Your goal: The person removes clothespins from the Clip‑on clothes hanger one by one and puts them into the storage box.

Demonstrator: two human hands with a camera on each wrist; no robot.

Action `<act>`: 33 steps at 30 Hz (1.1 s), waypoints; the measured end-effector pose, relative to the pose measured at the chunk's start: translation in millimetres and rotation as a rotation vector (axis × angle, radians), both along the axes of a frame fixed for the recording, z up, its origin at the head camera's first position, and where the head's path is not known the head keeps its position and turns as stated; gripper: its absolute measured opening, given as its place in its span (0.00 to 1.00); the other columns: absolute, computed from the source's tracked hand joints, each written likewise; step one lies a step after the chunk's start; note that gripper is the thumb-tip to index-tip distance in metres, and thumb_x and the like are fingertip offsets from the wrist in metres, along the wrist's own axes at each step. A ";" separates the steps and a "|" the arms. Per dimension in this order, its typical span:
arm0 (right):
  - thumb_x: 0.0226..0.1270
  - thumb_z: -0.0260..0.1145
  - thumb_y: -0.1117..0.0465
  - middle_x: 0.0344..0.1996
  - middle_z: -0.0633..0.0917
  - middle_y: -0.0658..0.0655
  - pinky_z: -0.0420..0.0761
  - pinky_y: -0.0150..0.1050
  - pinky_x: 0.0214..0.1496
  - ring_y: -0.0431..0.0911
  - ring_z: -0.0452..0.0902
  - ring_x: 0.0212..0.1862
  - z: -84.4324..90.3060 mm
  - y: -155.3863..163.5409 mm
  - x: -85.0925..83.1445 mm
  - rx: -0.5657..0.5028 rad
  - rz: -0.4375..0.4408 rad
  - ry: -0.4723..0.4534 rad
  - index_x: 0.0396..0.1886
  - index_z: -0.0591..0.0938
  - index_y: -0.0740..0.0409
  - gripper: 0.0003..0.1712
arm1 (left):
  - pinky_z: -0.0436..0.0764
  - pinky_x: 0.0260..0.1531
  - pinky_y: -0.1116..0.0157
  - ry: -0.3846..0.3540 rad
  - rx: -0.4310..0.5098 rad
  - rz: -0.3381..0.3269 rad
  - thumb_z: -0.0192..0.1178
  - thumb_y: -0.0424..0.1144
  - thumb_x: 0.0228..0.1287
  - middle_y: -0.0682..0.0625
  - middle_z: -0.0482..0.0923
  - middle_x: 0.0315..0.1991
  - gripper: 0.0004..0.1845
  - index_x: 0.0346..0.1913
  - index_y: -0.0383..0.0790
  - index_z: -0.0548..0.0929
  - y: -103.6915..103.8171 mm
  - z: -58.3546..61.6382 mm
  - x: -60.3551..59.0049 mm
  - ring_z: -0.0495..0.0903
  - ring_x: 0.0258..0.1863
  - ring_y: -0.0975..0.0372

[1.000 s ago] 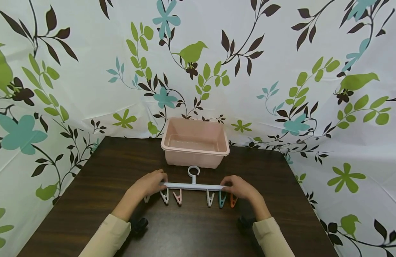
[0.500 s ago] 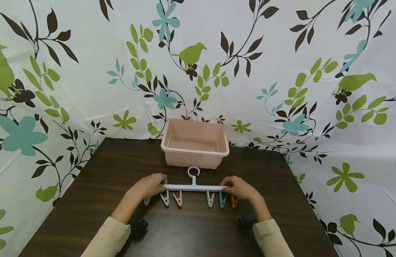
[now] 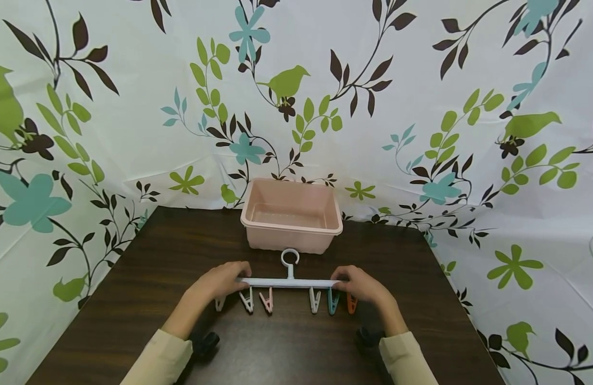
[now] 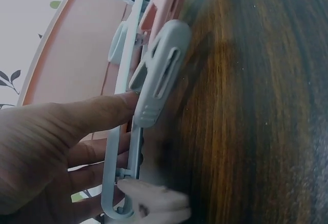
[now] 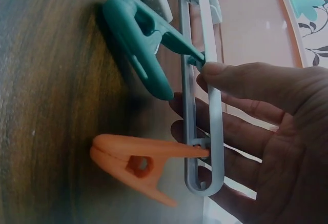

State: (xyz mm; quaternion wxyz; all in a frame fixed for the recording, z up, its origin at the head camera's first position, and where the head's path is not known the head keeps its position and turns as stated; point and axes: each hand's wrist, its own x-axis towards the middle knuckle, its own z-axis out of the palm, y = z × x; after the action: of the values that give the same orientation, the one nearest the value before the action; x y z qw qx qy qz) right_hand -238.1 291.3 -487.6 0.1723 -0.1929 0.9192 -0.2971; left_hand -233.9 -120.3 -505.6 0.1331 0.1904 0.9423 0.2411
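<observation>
A white peg hanger [image 3: 289, 280] with a ring hook lies on the dark wooden table [image 3: 147, 289], several coloured pegs hanging off its bar. My left hand [image 3: 224, 278] grips the bar's left end, thumb and fingers around it [image 4: 115, 108], beside a white peg [image 4: 156, 78]. My right hand [image 3: 361, 283] grips the right end [image 5: 215, 80], near the teal peg [image 5: 141, 49] and the orange peg [image 5: 138, 160]. An empty pink plastic basin [image 3: 291, 216] stands just behind the hanger.
A floral curtain [image 3: 421, 107] surrounds the table at the back and sides. Bare tabletop lies left and right of the hands. Black wrist camera mounts [image 3: 205, 342] sit under both sleeves near the front edge.
</observation>
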 end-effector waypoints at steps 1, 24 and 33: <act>0.78 0.70 0.58 0.44 0.90 0.51 0.82 0.46 0.49 0.43 0.82 0.44 0.0 0.4 0.2 -0.005 0.003 -0.003 0.46 0.88 0.54 0.05 | 0.84 0.50 0.48 0.000 0.011 -0.001 0.72 0.43 0.72 0.50 0.86 0.50 0.11 0.52 0.46 0.85 -0.6 0.0 0.8 0.85 0.49 0.55; 0.78 0.70 0.57 0.43 0.88 0.50 0.78 0.46 0.49 0.45 0.78 0.43 2.3 4.9 4.7 -0.061 -0.025 0.017 0.46 0.88 0.52 0.05 | 0.82 0.48 0.54 0.127 0.058 -0.063 0.70 0.42 0.75 0.56 0.81 0.45 0.12 0.56 0.45 0.90 -8.1 1.1 8.9 0.80 0.44 0.63; 0.77 0.71 0.58 0.42 0.86 0.53 0.77 0.45 0.44 0.48 0.76 0.41 11.7 6.9 7.4 -0.102 -0.074 0.017 0.46 0.88 0.55 0.06 | 0.77 0.35 0.67 0.212 0.092 -0.107 0.70 0.43 0.74 0.59 0.81 0.42 0.15 0.59 0.47 0.92 -11.1 3.5 6.7 0.74 0.34 0.72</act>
State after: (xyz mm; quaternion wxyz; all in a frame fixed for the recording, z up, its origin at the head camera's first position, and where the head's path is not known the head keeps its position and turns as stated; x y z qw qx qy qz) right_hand -230.7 298.2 -475.9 0.1435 -0.1699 0.9106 -0.3482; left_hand -227.3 -131.4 -502.2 0.0368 0.2706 0.9276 0.2550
